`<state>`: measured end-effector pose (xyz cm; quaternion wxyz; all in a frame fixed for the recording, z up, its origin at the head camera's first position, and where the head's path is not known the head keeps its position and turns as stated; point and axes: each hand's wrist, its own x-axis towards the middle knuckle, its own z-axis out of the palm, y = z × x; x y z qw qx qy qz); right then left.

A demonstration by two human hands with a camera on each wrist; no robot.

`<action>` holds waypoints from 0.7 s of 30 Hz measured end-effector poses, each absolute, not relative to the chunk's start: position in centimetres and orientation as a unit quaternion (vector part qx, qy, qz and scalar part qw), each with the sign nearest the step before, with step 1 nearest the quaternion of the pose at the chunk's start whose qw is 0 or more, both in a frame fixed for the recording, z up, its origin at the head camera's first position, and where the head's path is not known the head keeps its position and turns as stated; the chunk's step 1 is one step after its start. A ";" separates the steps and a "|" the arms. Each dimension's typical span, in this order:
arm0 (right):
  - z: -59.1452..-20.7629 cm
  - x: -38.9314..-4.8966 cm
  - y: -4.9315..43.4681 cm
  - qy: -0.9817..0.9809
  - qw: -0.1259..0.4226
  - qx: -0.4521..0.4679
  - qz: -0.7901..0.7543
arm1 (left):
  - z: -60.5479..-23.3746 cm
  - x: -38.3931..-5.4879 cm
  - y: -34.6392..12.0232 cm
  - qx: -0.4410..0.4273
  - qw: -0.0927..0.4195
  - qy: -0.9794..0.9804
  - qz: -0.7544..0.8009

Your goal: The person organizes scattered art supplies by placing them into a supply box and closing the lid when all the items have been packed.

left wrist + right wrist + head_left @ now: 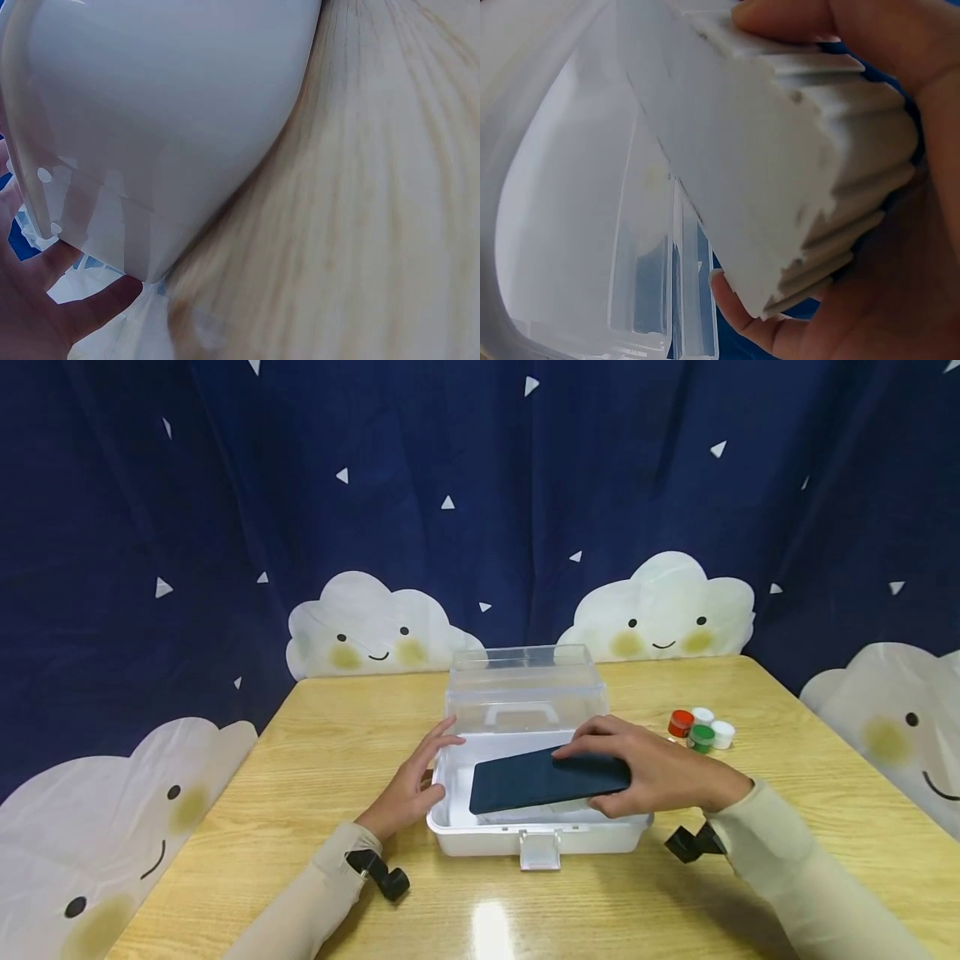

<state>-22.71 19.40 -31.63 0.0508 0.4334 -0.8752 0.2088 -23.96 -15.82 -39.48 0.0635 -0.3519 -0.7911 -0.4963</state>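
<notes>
- Holding one dark slab [517, 781] between thumb and fingers, the right hand [652, 768] has it tilted over the inside of the white box [480, 842].
- The slab is long, flat and rectangular, blue-black on top; close up, it seems to have a pale, scuffed face and a ridged edge, though that view is soft.
- The left hand [411, 781], fingers spread, touches the box's left end.
- One clear lid [525, 672] stands raised behind; one latch [540, 850] hangs in front.
- At least four jars [701, 738] sit on the tabletop [337, 718]: one red, one green, two white.
</notes>
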 end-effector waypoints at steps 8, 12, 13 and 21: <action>-31.6 -22.7 19.3 -0.879 0.053 0.433 0.195 | -39.3 -24.0 -15.8 -0.348 0.067 -0.793 -0.496; -31.6 -22.7 19.3 -0.881 0.054 0.431 0.189 | -39.1 -23.9 -15.7 -0.351 0.066 -0.793 -0.494; -31.6 -22.7 19.3 -0.881 0.054 0.431 0.188 | -39.1 -23.8 -15.7 -0.351 0.065 -0.793 -0.494; -31.7 -22.9 19.2 -0.878 0.052 0.437 0.189 | -40.9 -25.2 -16.1 -0.346 0.073 -0.795 -0.493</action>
